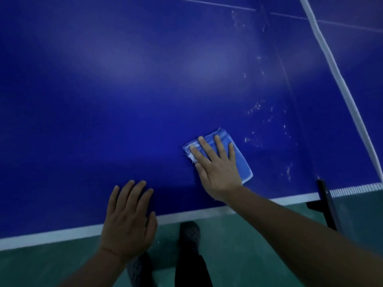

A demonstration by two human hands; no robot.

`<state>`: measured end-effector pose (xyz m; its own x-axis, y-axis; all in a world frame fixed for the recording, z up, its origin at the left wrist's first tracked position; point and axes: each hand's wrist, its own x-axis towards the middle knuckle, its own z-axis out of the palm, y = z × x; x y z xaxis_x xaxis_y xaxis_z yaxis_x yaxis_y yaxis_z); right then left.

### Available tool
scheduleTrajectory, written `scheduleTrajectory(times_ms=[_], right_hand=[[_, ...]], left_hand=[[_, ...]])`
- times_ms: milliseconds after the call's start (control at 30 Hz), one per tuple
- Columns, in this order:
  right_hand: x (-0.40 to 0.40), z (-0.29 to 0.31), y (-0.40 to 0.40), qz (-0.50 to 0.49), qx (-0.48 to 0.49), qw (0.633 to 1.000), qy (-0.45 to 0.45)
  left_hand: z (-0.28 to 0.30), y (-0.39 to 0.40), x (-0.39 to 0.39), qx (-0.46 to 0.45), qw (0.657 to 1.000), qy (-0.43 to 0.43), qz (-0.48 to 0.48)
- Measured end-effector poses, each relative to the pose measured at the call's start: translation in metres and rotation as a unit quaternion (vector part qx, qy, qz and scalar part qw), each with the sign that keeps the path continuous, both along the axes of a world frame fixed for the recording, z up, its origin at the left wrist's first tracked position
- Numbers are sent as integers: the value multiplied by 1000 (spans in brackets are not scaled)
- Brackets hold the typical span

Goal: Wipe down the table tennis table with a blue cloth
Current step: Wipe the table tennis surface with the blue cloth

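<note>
Head view: a folded blue cloth (238,160) pressed flat on the table tennis table (103,90) near its near edge.

The right hand (217,168) lies palm-down on the cloth, fingers straight and slightly spread, covering its left part and gripping nothing. The left hand (128,220) rests flat on the table at the white edge line (51,235), fingers extended and together, holding nothing, well apart from the cloth. Pale specks (257,108) dot the surface right of the cloth. The net's white top band (339,79) runs diagonally at right, above a dark net post (325,199). Below the edge, a green floor (259,230) and dark perforated shoes (189,235).
</note>
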<state>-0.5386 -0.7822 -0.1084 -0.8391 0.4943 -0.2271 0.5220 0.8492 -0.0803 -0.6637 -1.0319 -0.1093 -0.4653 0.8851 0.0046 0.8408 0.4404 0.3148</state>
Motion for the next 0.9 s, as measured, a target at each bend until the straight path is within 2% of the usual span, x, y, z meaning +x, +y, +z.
scheduleTrajectory(times_ms=[133,400,567,700,800,900], right_hand=[[-50,-1,58,14,2,1000,4],[-140,-4,214,37,3,999,31],[-220,-11,321,27,19,998,48],[-282,-2,399,-27,12,999,44],[-265,-5,378,-25,48,997,60],[-201,-16,303,99,20,987,126]], left_hand=[[6,54,-7,31,999,-15,38],[13,246,-96,50,996,-4,79],[10,355,-166,25,992,4,127],[4,391,-197,-14,987,5,162],[-2,395,-200,6,984,15,175],[-4,397,-201,16,984,11,179]])
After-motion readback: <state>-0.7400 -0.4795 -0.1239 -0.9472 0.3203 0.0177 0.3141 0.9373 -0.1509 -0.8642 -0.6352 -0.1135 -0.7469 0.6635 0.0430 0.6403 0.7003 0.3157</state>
